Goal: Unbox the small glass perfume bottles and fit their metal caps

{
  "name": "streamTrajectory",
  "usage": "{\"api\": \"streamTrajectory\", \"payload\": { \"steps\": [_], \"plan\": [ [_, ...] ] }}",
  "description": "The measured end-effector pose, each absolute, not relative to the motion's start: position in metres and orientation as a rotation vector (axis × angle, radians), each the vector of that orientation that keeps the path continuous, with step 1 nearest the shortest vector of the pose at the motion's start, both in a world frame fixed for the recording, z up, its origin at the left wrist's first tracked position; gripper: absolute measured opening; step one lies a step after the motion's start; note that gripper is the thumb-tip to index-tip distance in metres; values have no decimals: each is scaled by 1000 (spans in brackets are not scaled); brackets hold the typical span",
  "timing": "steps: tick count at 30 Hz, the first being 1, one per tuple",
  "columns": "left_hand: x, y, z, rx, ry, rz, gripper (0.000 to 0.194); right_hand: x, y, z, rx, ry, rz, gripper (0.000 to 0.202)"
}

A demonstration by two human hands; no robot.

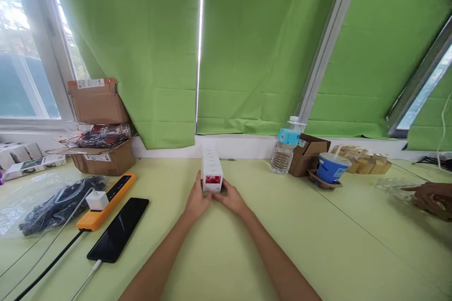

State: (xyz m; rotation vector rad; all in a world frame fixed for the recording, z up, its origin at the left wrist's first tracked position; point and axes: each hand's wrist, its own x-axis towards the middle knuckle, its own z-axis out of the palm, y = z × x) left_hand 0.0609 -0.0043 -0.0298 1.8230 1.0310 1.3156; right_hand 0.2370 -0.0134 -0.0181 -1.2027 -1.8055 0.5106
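my two hands meet at the near end of a straight row of small white cardboard boxes (pixel 212 169), which stands on the pale yellow-green table (pixel 219 263) and runs away from me; its nearest face carries a red picture. my left hand (pixel 197 201) is partly closed against the row's left side, and my right hand (pixel 231 197) is curled the same way at its right side, so both have hold of that end between them. left of the row lie a black phone (pixel 118 230) on a white cable, an orange power strip (pixel 116 193) with a white cube charger (pixel 97 200) on it, and, farther left, a dark bundle in clear plastic (pixel 60 211). beyond those, also left of the row, sits an open brown cardboard box (pixel 106 161). to the row's right stand a clear plastic bottle with a blue label (pixel 282 157) and a blue cup with a straw (pixel 330 169). well apart, far right of the row, is another person's hand (pixel 432 197).
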Motion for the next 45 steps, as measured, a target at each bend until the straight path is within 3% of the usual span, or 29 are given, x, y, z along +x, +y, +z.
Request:
{"api": "streamTrajectory", "payload": {
  "steps": [5,15,22,28,33,40,45],
  "plan": [
    [59,-7,-20,1915,1120,1434,73,237,-15,-16,-1095,-1623,406,52],
    [60,-23,-7,2348,1153,1460,63,221,-32,0,-1046,-1653,-62,40],
    [59,-24,-8,2260,980,1601,40,217,-36,0,-1030,-1621,-122,21],
    [59,-25,-8,2162,939,1508,59,217,-35,-4,-1118,-1586,40,26],
    [61,-21,-8,2022,875,1425,62,217,-35,-2,-1108,-1603,131,32],
    [61,-9,-13,1840,1022,1323,36,215,-35,-1,-1150,-1632,190,48],
    [57,-5,-14,1727,905,1261,36,215,-37,1,-1174,-1586,189,50]
  ]
}}
